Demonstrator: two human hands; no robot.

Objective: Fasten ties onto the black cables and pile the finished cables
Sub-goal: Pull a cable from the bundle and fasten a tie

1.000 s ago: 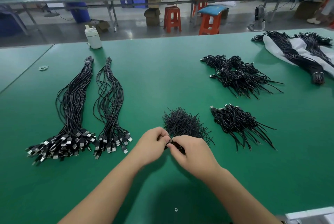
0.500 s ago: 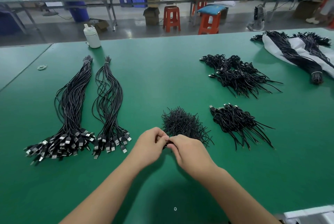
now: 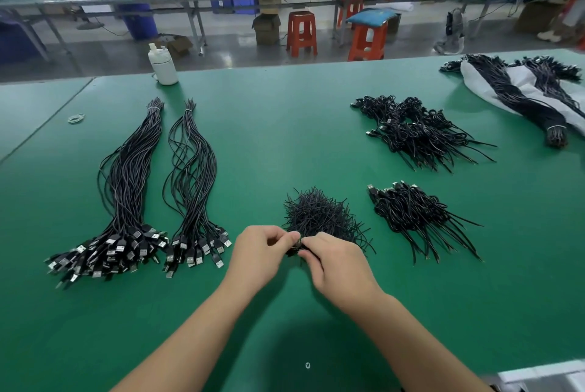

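Note:
My left hand (image 3: 259,254) and my right hand (image 3: 337,265) meet at the near edge of a heap of black twist ties (image 3: 319,216), both pinching a small coiled black cable (image 3: 294,249) between their fingertips. Most of that cable is hidden by my fingers. Two long bundles of loose black USB cables (image 3: 126,201) lie to the left, plugs toward me. A pile of tied cables (image 3: 414,214) sits to the right, and a larger such pile (image 3: 418,132) lies farther back.
The green table (image 3: 285,125) carries a white bottle (image 3: 163,65) at the back left, a rubber band (image 3: 76,118), and bundled cables on a white bag (image 3: 522,91) at the back right. Orange stools stand beyond the far edge.
Both hands stay pinched together on the small cable at the tie heap; the fingers have shifted only slightly.

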